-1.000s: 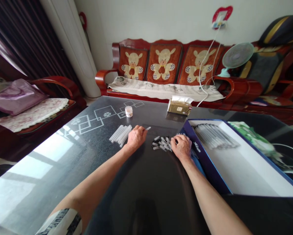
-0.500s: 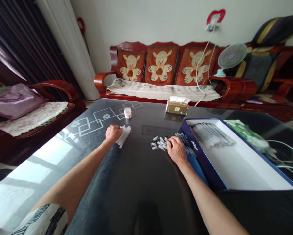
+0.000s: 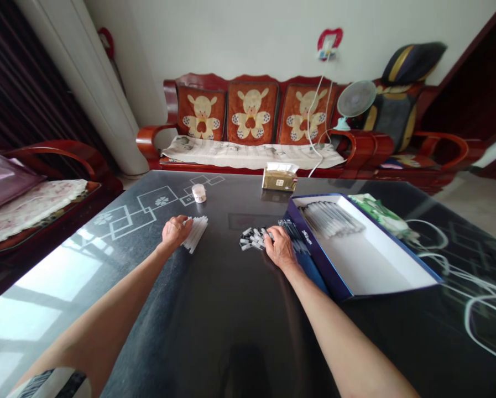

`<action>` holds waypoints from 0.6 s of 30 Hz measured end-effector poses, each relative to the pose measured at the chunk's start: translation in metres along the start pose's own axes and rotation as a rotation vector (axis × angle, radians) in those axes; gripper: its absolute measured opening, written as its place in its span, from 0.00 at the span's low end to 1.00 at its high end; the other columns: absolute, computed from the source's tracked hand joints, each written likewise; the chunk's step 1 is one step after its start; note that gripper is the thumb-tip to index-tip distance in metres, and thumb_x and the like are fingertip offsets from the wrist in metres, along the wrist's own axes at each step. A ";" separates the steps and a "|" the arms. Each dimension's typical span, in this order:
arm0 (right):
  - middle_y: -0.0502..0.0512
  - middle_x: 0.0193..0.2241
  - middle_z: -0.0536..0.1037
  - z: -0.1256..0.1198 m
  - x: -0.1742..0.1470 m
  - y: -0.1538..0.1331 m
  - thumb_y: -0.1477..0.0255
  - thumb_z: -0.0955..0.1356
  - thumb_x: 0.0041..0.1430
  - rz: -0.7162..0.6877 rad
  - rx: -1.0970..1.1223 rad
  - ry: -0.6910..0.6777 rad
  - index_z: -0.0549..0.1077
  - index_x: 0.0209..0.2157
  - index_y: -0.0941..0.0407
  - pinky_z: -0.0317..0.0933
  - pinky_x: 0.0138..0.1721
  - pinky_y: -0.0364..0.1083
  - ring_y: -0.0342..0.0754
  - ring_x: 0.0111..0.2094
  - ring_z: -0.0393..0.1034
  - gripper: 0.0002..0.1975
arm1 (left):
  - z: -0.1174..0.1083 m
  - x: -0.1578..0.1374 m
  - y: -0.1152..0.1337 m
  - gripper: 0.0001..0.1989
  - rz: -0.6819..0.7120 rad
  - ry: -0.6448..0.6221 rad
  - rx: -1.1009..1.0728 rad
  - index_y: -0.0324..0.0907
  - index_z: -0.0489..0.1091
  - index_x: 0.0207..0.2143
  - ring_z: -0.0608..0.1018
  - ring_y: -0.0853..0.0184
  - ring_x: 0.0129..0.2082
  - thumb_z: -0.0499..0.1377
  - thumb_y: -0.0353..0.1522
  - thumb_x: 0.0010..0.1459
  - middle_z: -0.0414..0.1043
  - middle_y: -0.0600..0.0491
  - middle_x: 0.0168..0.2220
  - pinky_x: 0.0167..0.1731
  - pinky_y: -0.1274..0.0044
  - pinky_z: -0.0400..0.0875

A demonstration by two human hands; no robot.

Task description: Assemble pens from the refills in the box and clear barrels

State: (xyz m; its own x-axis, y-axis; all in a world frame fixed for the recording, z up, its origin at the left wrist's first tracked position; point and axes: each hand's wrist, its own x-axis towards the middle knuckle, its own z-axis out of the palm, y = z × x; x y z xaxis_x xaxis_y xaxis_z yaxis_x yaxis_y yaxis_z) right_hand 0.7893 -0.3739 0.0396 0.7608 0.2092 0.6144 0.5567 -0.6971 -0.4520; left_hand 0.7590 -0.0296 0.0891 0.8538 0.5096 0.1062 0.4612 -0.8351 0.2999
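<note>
My left hand (image 3: 175,231) is at the left edge of a pile of translucent white pen barrels (image 3: 196,234), its fingers closed on one barrel's end. My right hand (image 3: 281,247) is at the right side of a heap of small pen caps (image 3: 251,239), some grey-white and some black. Its thumb and fingers pinch a cap. Just beyond my right hand, thin dark-tipped pen refills (image 3: 294,235) lie along the side of the blue box (image 3: 320,249). Inside that box, finished-looking clear pens (image 3: 330,218) lie in a row at the far end.
A small white tub (image 3: 198,193) stands beyond the barrels on the dark glossy table (image 3: 223,309). A tissue box (image 3: 279,178) is at the far edge. A green-and-white packet (image 3: 378,214) and white cables (image 3: 471,298) lie right of the box. A sofa (image 3: 152,145) stands behind.
The view has turned to the right, so everything sits further left. My right hand's fingers have closed at the cap heap. My left hand stays by the barrels.
</note>
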 end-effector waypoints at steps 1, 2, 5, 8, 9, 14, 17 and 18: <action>0.62 0.40 0.74 0.000 0.000 0.000 0.70 0.62 0.59 0.008 0.003 0.007 0.73 0.39 0.59 0.62 0.50 0.50 0.52 0.44 0.68 0.11 | 0.001 0.000 0.000 0.24 0.006 0.000 -0.007 0.42 0.73 0.49 0.76 0.54 0.48 0.49 0.44 0.59 0.75 0.44 0.47 0.46 0.69 0.68; 0.62 0.40 0.74 0.000 0.001 0.000 0.70 0.62 0.59 0.015 0.005 0.015 0.73 0.39 0.59 0.62 0.50 0.50 0.52 0.44 0.68 0.11 | 0.001 0.000 0.000 0.24 0.013 -0.002 -0.011 0.41 0.72 0.49 0.75 0.54 0.48 0.49 0.44 0.59 0.75 0.43 0.47 0.47 0.69 0.68; 0.62 0.39 0.74 0.001 0.002 0.001 0.70 0.62 0.59 0.031 -0.002 0.021 0.72 0.38 0.59 0.62 0.50 0.49 0.52 0.43 0.68 0.10 | 0.000 0.001 0.001 0.24 0.021 -0.009 -0.011 0.39 0.72 0.49 0.75 0.52 0.48 0.49 0.44 0.59 0.74 0.42 0.48 0.48 0.66 0.67; 0.63 0.39 0.74 0.001 0.003 0.002 0.70 0.62 0.59 0.047 -0.023 0.007 0.72 0.37 0.59 0.62 0.49 0.49 0.52 0.43 0.68 0.10 | -0.002 0.003 0.001 0.25 0.012 -0.023 -0.015 0.38 0.71 0.50 0.74 0.50 0.48 0.49 0.43 0.59 0.74 0.40 0.47 0.49 0.64 0.66; 0.62 0.39 0.74 0.001 0.003 0.002 0.70 0.62 0.59 0.053 -0.027 0.002 0.72 0.37 0.58 0.62 0.49 0.49 0.52 0.43 0.68 0.10 | -0.002 0.004 0.001 0.25 0.005 -0.033 -0.016 0.38 0.71 0.50 0.74 0.49 0.49 0.49 0.43 0.59 0.74 0.40 0.47 0.49 0.64 0.66; 0.60 0.38 0.74 0.000 0.003 -0.001 0.70 0.62 0.59 0.073 -0.041 -0.031 0.72 0.36 0.57 0.61 0.49 0.48 0.51 0.42 0.68 0.10 | -0.009 0.003 0.002 0.24 -0.001 0.014 -0.023 0.37 0.70 0.50 0.74 0.50 0.49 0.50 0.43 0.59 0.74 0.39 0.47 0.49 0.64 0.66; 0.61 0.39 0.74 -0.001 0.004 -0.002 0.70 0.62 0.60 0.080 -0.053 -0.055 0.73 0.36 0.58 0.61 0.49 0.48 0.51 0.43 0.68 0.10 | -0.010 -0.009 0.019 0.22 0.081 0.224 -0.081 0.37 0.69 0.51 0.73 0.53 0.50 0.51 0.41 0.61 0.73 0.41 0.46 0.50 0.66 0.66; 0.61 0.39 0.74 -0.001 0.004 -0.002 0.70 0.62 0.59 0.083 -0.055 -0.059 0.73 0.36 0.58 0.60 0.49 0.48 0.51 0.43 0.68 0.10 | -0.007 -0.015 0.029 0.21 0.140 0.264 -0.112 0.37 0.69 0.50 0.73 0.55 0.49 0.50 0.39 0.61 0.74 0.43 0.45 0.51 0.67 0.65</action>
State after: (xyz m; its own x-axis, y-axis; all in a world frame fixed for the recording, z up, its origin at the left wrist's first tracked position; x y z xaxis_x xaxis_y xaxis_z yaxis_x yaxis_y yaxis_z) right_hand 0.7913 -0.3721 0.0437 0.8227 0.1879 0.5366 0.4731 -0.7497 -0.4628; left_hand 0.7576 -0.0597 0.1025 0.8083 0.4394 0.3919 0.3015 -0.8806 0.3655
